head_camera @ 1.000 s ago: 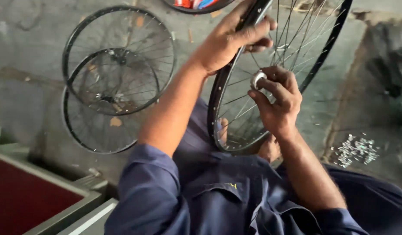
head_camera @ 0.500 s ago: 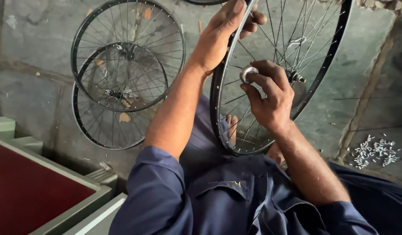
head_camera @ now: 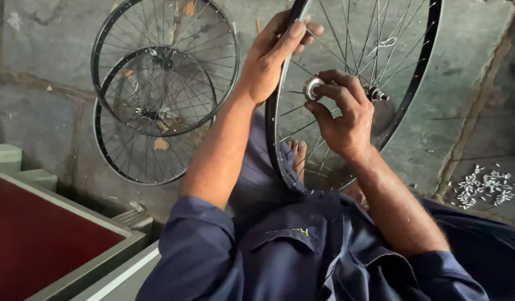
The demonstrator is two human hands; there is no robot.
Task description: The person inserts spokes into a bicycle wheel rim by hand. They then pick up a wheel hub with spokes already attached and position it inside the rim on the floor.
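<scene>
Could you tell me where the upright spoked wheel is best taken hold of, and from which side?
Take the wheel by its black rim at the top, from above, as the left hand does now. It stands on edge, so the rim is the one firm, continuous part; the thin spokes would likely flex. The right hand reaches through to the silver hub from the near side.

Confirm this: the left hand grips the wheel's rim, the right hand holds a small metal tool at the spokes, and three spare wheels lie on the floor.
Wrong on one count: the head view shows two spare wheels, not three. The left hand does grip the rim, and the right hand holds the small metal tool at the spokes.
</scene>
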